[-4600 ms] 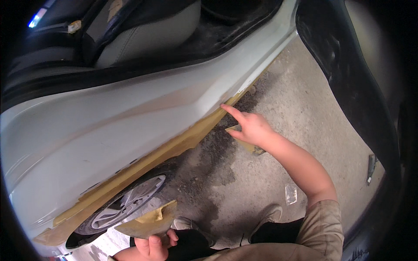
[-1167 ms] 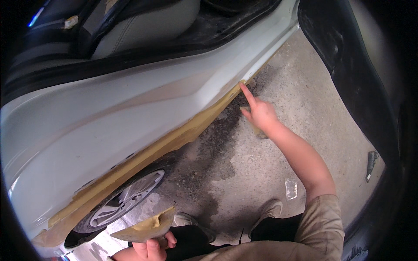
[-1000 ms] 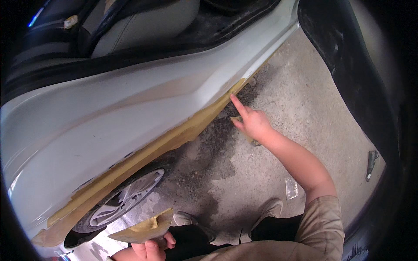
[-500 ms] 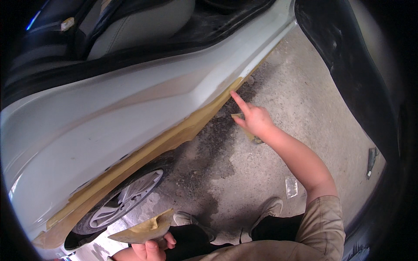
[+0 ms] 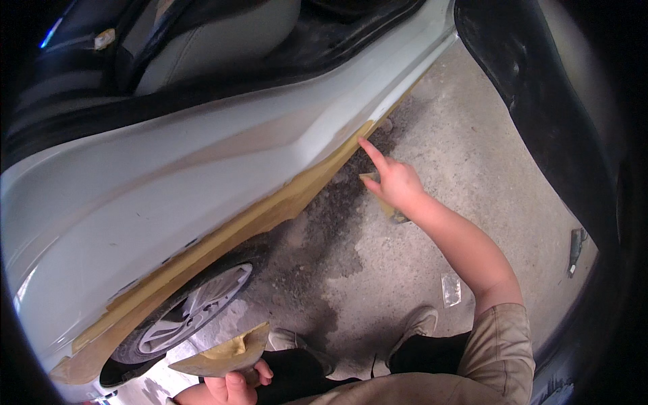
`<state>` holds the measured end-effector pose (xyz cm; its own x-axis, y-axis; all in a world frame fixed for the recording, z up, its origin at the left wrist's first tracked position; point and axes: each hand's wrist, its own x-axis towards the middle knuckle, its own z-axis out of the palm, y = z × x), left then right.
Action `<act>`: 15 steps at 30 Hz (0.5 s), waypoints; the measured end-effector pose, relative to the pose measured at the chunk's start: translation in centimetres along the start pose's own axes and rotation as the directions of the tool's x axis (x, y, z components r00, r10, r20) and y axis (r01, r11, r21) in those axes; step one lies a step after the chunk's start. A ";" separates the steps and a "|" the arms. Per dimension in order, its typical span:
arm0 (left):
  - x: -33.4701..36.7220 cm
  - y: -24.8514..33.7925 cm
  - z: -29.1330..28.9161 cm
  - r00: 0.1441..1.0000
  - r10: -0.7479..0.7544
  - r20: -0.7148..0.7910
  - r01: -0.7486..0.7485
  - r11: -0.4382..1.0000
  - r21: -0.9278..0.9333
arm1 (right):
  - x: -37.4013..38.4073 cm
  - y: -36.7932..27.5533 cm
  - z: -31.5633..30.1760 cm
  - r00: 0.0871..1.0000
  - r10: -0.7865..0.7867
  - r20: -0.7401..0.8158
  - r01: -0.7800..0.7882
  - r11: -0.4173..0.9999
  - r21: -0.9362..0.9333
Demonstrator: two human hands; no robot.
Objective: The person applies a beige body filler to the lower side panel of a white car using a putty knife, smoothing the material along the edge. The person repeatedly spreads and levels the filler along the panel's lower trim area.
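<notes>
A white car body panel (image 5: 169,182) runs diagonally across the view, with a long band of yellow putty (image 5: 307,179) along its lower edge. My right hand (image 5: 399,183) reaches to the far part of this band, its index fingertip at the putty. Its other fingers are curled round a thin putty spreader (image 5: 394,214), mostly hidden behind the hand. At the lower left, my left hand (image 5: 234,387) grips a flat, pointed putty board (image 5: 202,365) from below. A lump of yellow putty (image 5: 231,348) sits on that board.
An alloy wheel (image 5: 192,314) lies below the panel at left, near my left hand. The car seat (image 5: 223,44) shows at the top through the door opening. A dark door edge (image 5: 540,101) curves down the right. A small clear packet (image 5: 451,289) and a dark tool (image 5: 576,251) rest on the concrete.
My right index fingertip has shifted very slightly up and right along the putty band. The left hand and its board stay almost still.
</notes>
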<state>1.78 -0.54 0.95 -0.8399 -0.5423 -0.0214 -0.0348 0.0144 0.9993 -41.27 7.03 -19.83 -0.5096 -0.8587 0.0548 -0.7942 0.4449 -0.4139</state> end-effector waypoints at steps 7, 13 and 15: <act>-0.3 0.1 0.4 0.999 -0.044 -0.029 0.044 0.999 -0.008 | -0.2 0.3 0.7 0.995 -0.046 0.089 0.048 0.999 -0.019; 0.0 -0.2 0.4 0.999 0.038 -0.015 -0.039 0.999 -0.020 | 0.4 1.8 0.9 0.999 -0.001 0.040 0.003 0.999 -0.054; 0.0 0.0 0.5 1.000 0.000 -0.018 0.000 1.000 -0.007 | 0.6 2.3 0.6 0.999 0.029 0.043 -0.027 0.998 -0.064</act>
<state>1.49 -0.16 0.92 -0.8300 -0.5574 -0.0212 -0.0310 0.0081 0.9995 -43.24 7.35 -21.35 -0.5180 -0.8554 0.0032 -0.7999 0.4830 -0.3562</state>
